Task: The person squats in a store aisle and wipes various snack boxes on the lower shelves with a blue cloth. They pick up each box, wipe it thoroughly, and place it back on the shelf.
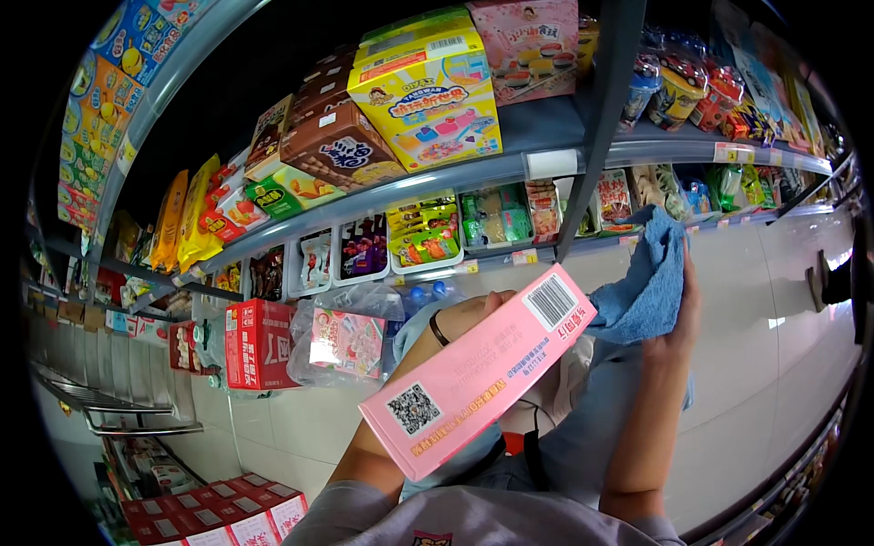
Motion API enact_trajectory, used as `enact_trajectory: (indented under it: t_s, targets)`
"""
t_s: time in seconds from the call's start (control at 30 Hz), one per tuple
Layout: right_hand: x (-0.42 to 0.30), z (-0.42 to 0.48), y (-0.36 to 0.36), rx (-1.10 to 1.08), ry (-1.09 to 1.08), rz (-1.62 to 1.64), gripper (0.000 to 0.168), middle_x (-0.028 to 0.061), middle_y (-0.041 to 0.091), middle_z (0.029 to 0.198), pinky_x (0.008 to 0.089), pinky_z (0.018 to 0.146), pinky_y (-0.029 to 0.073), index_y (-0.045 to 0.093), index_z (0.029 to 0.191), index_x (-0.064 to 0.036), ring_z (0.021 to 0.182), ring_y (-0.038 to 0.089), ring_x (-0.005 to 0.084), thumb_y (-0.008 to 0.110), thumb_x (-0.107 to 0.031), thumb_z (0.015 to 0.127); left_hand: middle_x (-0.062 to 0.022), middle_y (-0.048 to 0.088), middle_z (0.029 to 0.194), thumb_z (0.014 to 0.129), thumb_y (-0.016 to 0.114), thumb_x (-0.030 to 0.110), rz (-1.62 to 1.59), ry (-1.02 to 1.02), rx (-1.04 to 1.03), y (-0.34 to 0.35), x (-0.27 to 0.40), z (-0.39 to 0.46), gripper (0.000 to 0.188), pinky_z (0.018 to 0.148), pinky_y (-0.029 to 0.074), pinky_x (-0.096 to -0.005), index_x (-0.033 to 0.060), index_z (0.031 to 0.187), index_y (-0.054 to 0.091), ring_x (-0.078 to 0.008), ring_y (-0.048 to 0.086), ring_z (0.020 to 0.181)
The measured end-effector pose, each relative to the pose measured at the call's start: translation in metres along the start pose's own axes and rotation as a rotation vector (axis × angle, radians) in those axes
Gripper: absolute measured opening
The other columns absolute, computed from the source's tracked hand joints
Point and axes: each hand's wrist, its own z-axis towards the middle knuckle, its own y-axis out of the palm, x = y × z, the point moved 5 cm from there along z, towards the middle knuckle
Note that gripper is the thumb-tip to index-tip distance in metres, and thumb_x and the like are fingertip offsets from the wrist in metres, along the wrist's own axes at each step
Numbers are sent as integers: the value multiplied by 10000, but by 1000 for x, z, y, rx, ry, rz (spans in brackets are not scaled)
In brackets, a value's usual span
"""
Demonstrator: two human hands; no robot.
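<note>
A pink cardboard box [478, 382], bearing a barcode and a square printed code, is tilted in front of my body. My left hand [474, 312] holds it from the far side, with most of the fingers hidden behind the box. A blue terry cloth [642, 293] hangs bunched in my right hand [683, 310], its lower edge against the box's right end. Beyond my left forearm lies another pink box [347, 343] on clear plastic wrapping [300, 372].
Ahead runs a metal shelf [437, 179] with a yellow box [430, 102], brown snack boxes [341, 147] and a pink box [529, 51]. White trays [427, 263] of packaged snacks line the lower level. A red carton [258, 345] stands on the tiled floor [293, 416]. At far right, someone's shoe [815, 286] shows.
</note>
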Motion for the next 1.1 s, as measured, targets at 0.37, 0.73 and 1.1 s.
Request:
enact_trajectory:
  t_s: [0.37,0.73,1.1]
  targets:
    - [-24,-1,4,-431,-88,224,453,127,561,1331,441,1054,414,477,1367,-47,1218,545,271,381,-340,1035,-106,530,1365,981,421,534,122,254,894,-13,9,11,665,1005,465,-344,26,1409,408,-184,569,1185]
    - [31,-17,42,-209,-1047,-1892,567,226,331,1499,493,1136,245,452,1362,9,1406,283,379,611,-115,831,-1,603,911,996,559,266,909,422,1241,-18,9,20,231,673,430,-203,67,1087,486,-24,514,777]
    - [46,-13,49,-197,-1029,-1839,612,312,284,1492,494,1148,225,312,1399,131,1401,278,422,567,-152,920,25,578,784,984,582,271,899,604,1258,-14,11,10,231,547,350,-179,70,1046,488,-9,458,641]
